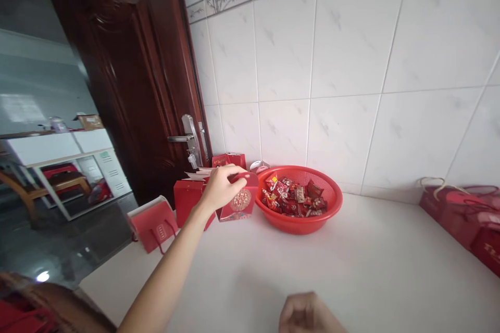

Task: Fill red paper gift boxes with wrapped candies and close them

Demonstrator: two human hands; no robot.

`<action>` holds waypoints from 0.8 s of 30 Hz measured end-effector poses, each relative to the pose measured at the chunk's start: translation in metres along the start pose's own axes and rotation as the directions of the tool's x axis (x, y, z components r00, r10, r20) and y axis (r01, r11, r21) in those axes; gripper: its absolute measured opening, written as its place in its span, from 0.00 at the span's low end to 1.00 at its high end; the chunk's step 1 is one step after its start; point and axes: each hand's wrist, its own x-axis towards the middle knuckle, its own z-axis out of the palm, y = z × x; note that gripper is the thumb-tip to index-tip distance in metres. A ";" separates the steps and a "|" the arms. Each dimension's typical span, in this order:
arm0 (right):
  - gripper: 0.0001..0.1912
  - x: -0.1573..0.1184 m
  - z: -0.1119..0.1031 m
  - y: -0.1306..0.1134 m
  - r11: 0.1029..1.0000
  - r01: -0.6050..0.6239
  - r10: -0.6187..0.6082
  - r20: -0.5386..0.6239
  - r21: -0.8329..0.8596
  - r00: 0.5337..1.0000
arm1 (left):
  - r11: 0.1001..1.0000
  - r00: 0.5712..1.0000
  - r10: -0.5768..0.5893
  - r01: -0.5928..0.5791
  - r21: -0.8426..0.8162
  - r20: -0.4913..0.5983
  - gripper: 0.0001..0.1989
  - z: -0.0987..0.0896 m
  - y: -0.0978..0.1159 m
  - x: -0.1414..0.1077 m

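Note:
My left hand (pixel 224 186) reaches out over the table and pinches the top of a red gift box (pixel 241 204) with a round gold pattern on its front. The box is just left of a red plastic basket (pixel 299 226) filled with small wrapped candies (pixel 299 197). Close to my left hand stand other red boxes, one upright red box (pixel 186 200) among them. My right hand (pixel 307 315) is low at the front of the table, fingers curled in, with nothing visible in them; part of it is cut off by the frame.
A red box with cord handles (pixel 154 226) lies at the table's left edge. Red gift bags (pixel 461 213) stand at the right against the tiled wall (pixel 344 62). A dark wooden door (pixel 136 62) is open at the left. The white table (pixel 371 270) lies beneath everything.

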 end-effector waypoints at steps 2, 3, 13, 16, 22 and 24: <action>0.27 0.003 -0.011 -0.017 0.991 0.057 -0.035 -0.169 0.124 0.985 | 0.974 0.977 0.179 -0.159 -0.161 0.116 0.12 -0.004 0.021 -0.016; 0.27 0.003 -0.019 -0.029 0.982 0.132 -0.087 -0.294 0.136 0.952 | 0.951 0.949 0.260 -0.219 -0.218 0.178 0.12 -0.004 0.030 -0.024; 0.22 -0.015 -0.072 -0.102 0.929 0.183 -0.357 -0.652 -0.321 0.669 | 0.647 0.582 0.760 -0.722 -0.246 0.289 0.12 0.063 0.071 -0.081; 0.16 -0.018 -0.078 -0.100 0.878 0.105 -0.389 -0.571 -0.466 0.723 | 0.589 0.516 0.794 -0.784 -0.198 0.321 0.12 0.084 0.071 -0.089; 0.16 -0.027 -0.080 -0.103 0.789 0.051 -0.396 -0.442 -0.613 0.805 | 0.587 0.484 0.804 -0.742 -0.324 0.346 0.11 0.102 0.077 -0.088; 0.19 -0.031 -0.082 -0.107 0.775 0.051 -0.379 -0.398 -0.630 0.835 | 0.600 0.486 0.797 -0.709 -0.370 0.360 0.10 0.103 0.080 -0.086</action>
